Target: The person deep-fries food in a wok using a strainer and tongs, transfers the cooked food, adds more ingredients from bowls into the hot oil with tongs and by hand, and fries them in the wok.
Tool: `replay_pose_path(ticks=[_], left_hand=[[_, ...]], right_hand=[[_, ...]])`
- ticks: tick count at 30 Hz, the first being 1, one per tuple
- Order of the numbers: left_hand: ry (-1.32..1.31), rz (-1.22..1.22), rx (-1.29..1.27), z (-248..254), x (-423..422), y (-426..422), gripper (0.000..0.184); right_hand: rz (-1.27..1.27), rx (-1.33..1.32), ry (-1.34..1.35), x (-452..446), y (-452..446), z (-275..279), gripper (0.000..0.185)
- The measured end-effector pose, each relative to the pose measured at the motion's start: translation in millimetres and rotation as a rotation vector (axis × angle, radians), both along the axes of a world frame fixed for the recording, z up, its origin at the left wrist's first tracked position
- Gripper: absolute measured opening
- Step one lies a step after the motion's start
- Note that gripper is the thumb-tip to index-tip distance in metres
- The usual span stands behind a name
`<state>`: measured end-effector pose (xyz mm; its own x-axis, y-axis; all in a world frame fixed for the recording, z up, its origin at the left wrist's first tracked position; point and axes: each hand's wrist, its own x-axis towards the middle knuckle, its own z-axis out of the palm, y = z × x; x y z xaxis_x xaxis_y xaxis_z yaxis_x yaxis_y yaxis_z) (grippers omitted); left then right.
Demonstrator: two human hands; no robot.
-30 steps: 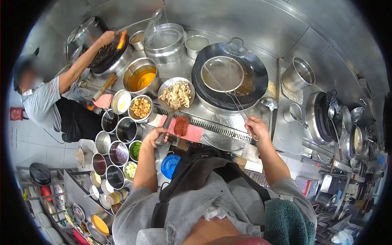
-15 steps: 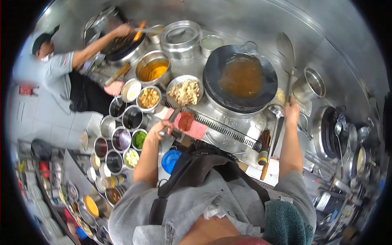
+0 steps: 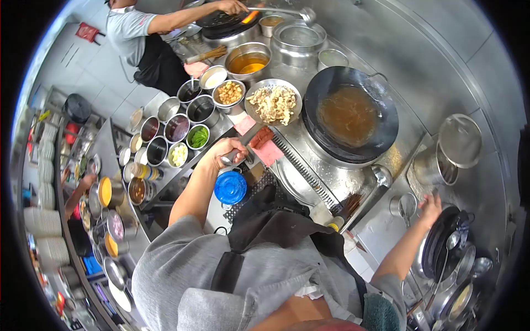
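My left hand [image 3: 227, 153] is closed round the handle of a wide ladle [image 3: 274, 105] heaped with pale, chopped pieces of food. The ladle's bowl sits just left of a black wok [image 3: 326, 140] that contains brown liquid [image 3: 350, 116]. Further right, my right hand [image 3: 429, 209] is empty, with its fingers apart, between a tall metal pot [image 3: 428, 165] and a stack of dark woks [image 3: 436, 243]. A round, flat-headed skimmer [image 3: 460, 140] leans in that tall pot, head up. Near the wok's front edge lies a smaller ladle [image 3: 382, 175].
Left of the ladle stand a pot of orange liquid [image 3: 248, 65], a bowl of browned cubes [image 3: 229, 92] and several ingredient tubs. Pink cloths [image 3: 269, 153] lie on the stove edge. A co-worker [image 3: 132, 33] works at another wok [image 3: 226, 25]. A blue lid [image 3: 230, 187] is below.
My right hand has let go of the long-handled skimmer, now in the tall pot, and moved right. My left hand still holds the loaded ladle. The view has shifted and turned.
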<state>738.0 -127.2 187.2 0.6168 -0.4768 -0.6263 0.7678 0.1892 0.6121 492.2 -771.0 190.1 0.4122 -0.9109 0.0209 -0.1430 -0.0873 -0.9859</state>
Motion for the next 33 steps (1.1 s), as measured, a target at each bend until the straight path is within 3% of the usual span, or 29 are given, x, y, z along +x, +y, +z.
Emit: replay_pose_path(ticks=[1, 3, 7, 11, 14, 15, 17, 18, 22, 25, 28, 29, 30, 33], left_hand=[[0.014, 0.012, 0.084, 7, -14, -1, 0.018], [0.008, 0.043, 0.047, 13, -46, 3, 0.026], [0.014, 0.093, -0.028, 14, -115, 23, 0.036], [0.028, 0.141, -0.051, 26, -189, 40, 0.045], [0.025, 0.163, -0.039, 29, -236, 54, 0.05], [0.039, 0.122, -0.049, 29, -253, 60, 0.051], [0.032, 0.126, -0.04, 8, -287, 75, 0.052], [0.029, 0.133, -0.104, 3, -304, 80, 0.049], [0.053, 0.232, -0.038, -44, -388, 72, 0.036], [0.099, 0.281, -0.063, -80, -437, 78, 0.033], [0.113, 0.4, -0.035, -116, -489, 80, 0.016], [0.107, 0.43, -0.041, -110, -505, 85, 0.016], [0.122, 0.492, -0.021, -99, -523, 86, 0.016], [0.123, 0.633, -0.058, -93, -577, 98, 0.018]], right_hand=[[0.025, 0.005, 0.022, -12, -20, -2, 0.051], [-0.068, 0.128, 0.078, -24, -27, 10, 0.042], [-0.05, 0.265, 0.013, -50, -66, -19, 0.018], [-0.038, 0.154, 0.101, -50, -77, -8, 0.025], [0.111, -0.146, 0.212, -49, -64, 16, 0.037], [0.127, -0.352, 0.583, -52, -114, 4, 0.04], [0.061, -0.83, 0.759, -40, -89, 25, 0.039], [0.136, -0.859, 0.73, -13, -67, 25, 0.039], [0.007, -1.239, -0.033, 16, -9, -24, 0.036], [0.535, -0.942, 0.1, 33, 155, -20, 0.032], [1.168, -0.753, 0.078, 49, 249, -70, 0.028], [1.256, -0.934, 0.038, 52, 275, -87, 0.028], [1.376, -0.819, 0.132, 47, 303, -94, 0.028], [1.556, -0.978, 0.057, 20, 367, -128, 0.026]])
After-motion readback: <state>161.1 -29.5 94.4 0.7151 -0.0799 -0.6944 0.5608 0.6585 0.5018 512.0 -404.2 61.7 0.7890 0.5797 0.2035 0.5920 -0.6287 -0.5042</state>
